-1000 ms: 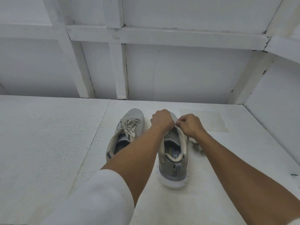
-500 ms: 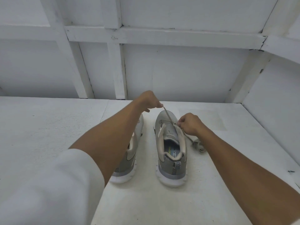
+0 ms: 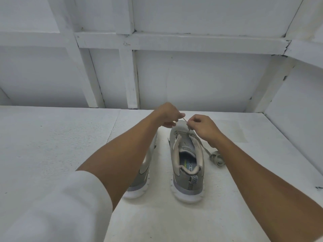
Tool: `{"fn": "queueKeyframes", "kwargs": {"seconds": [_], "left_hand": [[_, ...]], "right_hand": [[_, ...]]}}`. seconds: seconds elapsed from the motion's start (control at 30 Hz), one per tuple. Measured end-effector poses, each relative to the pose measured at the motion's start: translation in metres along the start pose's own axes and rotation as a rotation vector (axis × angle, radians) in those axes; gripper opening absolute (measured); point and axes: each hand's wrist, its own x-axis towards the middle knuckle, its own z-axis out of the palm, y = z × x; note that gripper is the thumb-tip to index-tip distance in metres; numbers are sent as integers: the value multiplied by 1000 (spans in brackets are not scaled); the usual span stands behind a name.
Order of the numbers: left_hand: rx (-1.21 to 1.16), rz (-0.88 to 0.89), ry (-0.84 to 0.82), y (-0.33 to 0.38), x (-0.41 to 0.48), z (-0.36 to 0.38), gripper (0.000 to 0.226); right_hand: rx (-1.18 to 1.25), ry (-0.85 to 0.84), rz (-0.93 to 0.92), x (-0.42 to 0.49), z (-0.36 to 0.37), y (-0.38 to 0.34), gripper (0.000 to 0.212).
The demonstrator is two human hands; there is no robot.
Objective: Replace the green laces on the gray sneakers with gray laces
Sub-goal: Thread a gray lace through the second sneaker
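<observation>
Two gray sneakers stand side by side on the white surface, heels toward me. The right sneaker (image 3: pixel 187 161) is in full view; the left sneaker (image 3: pixel 141 179) is mostly hidden behind my left forearm. My left hand (image 3: pixel 168 116) hovers over the right sneaker's toe and pinches a thin pale lace (image 3: pixel 185 123). My right hand (image 3: pixel 203 128) pinches the same lace just above the shoe's front eyelets. A bundled gray-green lace (image 3: pixel 216 158) lies on the surface right of that sneaker, with a strand running up toward the shoe.
The white surface (image 3: pixel 52 145) runs wide to the left and toward me. A white panelled wall (image 3: pixel 192 81) with wooden battens rises right behind the shoes, and a side wall (image 3: pixel 293 116) closes in on the right.
My left hand pulled up and away from the shoe, drawing the lace out, then came back down toward the toe. My right hand moved forward to meet it. The left sneaker became covered by my arm.
</observation>
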Motion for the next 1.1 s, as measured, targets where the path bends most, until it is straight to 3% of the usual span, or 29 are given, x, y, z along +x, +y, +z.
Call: {"fn": "queueKeyframes", "kwargs": {"seconds": [0.13, 0.37, 0.63, 1.1], "left_hand": [[49, -231, -99, -8, -6, 19, 28], [87, -261, -69, -15, 0, 26, 18], [-45, -307, -131, -26, -2, 21, 28], [-210, -337, -142, -31, -4, 19, 23]], "right_hand": [[-27, 20, 44, 3, 3, 5, 12], [-188, -42, 3, 6, 10, 7, 13], [-396, -165, -29, 6, 13, -1, 8], [-475, -129, -19, 6, 21, -2, 16]]}}
